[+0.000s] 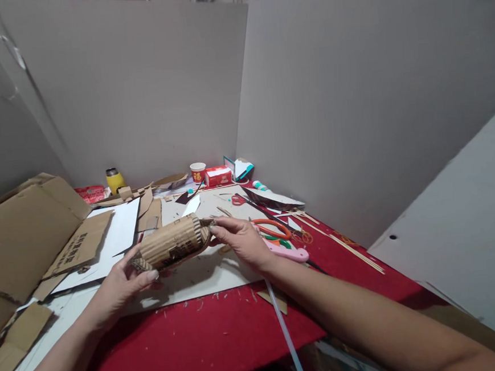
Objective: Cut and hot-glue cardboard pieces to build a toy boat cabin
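Note:
A rolled tube of corrugated cardboard (172,241) is held above the table, lying roughly level with its right end higher. My left hand (120,284) cups the tube's lower left end, thumb along its underside. My right hand (241,238) pinches the tube's right end with fingertips. Below the tube lies a pale flat board (203,277) on the red table cover (199,338).
Orange-handled scissors (272,227), a pink tool (289,253) and thin wooden sticks (346,246) lie right of my right hand. Flattened cardboard (24,231) and white sheets (116,230) fill the left. A yellow bottle (114,180), red cup (198,171) and red box (218,176) stand by the grey partition walls.

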`<move>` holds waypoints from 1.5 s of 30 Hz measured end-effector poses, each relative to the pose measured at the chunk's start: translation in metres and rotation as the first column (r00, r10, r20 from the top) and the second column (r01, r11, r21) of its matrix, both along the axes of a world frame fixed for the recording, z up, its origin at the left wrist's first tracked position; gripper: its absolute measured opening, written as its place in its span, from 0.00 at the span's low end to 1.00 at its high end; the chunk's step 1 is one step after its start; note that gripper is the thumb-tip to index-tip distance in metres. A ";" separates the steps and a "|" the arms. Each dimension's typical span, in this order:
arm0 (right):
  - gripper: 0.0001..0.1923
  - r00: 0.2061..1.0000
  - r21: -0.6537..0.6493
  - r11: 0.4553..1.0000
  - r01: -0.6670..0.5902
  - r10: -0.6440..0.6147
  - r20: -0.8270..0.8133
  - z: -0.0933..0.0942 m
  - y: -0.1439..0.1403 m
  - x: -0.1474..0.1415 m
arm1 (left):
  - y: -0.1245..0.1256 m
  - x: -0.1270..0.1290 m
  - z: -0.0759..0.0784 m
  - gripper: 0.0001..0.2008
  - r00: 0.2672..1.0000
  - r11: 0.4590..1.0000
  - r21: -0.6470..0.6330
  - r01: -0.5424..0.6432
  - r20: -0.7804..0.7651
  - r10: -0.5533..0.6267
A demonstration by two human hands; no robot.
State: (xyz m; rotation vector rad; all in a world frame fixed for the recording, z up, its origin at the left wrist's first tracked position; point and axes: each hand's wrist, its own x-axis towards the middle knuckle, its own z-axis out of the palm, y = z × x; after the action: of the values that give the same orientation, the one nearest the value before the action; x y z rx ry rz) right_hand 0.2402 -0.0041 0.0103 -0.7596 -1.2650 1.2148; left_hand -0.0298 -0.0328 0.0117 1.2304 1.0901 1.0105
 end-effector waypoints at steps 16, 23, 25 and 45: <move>0.14 0.998 -0.078 0.997 -0.011 0.007 -0.057 -0.007 0.004 -0.001 | -0.004 -0.001 0.004 0.39 0.982 0.994 0.100 0.041 -0.185 -0.022; 0.15 0.999 -0.121 0.993 -0.015 0.009 -0.047 -0.004 0.003 0.001 | -0.005 0.000 0.004 0.44 0.986 0.999 0.042 0.017 -0.166 -0.010; 0.15 0.999 -0.146 0.989 -0.026 0.020 -0.043 -0.002 0.003 0.003 | -0.006 -0.001 0.004 0.47 0.984 1.000 0.004 0.030 -0.173 -0.029; 0.15 0.994 -0.257 0.965 -0.062 0.037 -0.101 0.001 -0.001 0.003 | -0.011 0.004 0.009 0.57 0.999 0.999 -0.047 -0.010 -0.052 0.008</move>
State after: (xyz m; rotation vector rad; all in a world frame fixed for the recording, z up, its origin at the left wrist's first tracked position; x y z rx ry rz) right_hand 0.2428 -0.0047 0.0115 -0.8515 -1.0632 1.4597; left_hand -0.0256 -0.0433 0.0211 1.2200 1.1546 0.9589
